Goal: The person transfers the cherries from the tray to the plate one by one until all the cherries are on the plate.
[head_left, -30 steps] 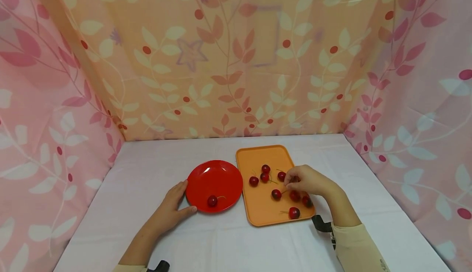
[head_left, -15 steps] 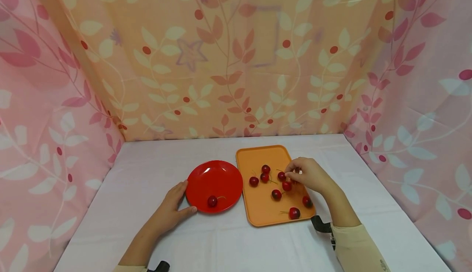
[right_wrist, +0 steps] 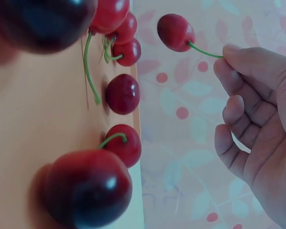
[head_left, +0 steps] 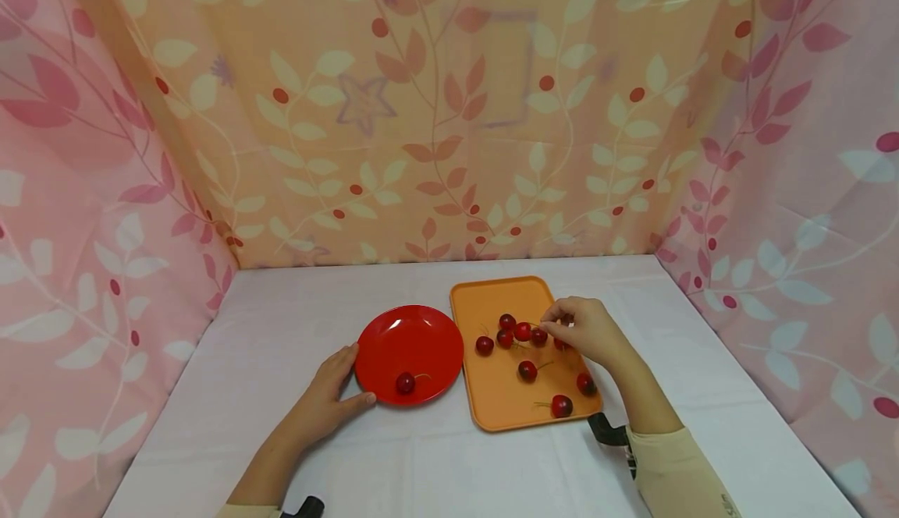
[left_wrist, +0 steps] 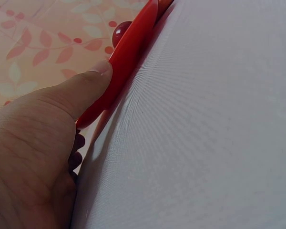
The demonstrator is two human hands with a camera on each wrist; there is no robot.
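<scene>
My right hand is over the tray's right side, pinching a thin green stem between thumb and index finger. From that stem a red cherry hangs in the air in the right wrist view; in the head view this cherry appears among others over the orange tray. My left hand rests at the left rim of the red plate, thumb and fingers spread apart. Its thumb touches the rim in the left wrist view. One cherry with its stem lies on the plate.
Several cherries lie on the tray, including one near its front edge and one at its right edge. Plate and tray sit side by side on a white tablecloth. Patterned curtains enclose the back and sides.
My right hand has moved slightly up and away from me. The cherry on its stem has shifted from the tray's right part leftward and back. My left hand and the plate have not visibly moved.
</scene>
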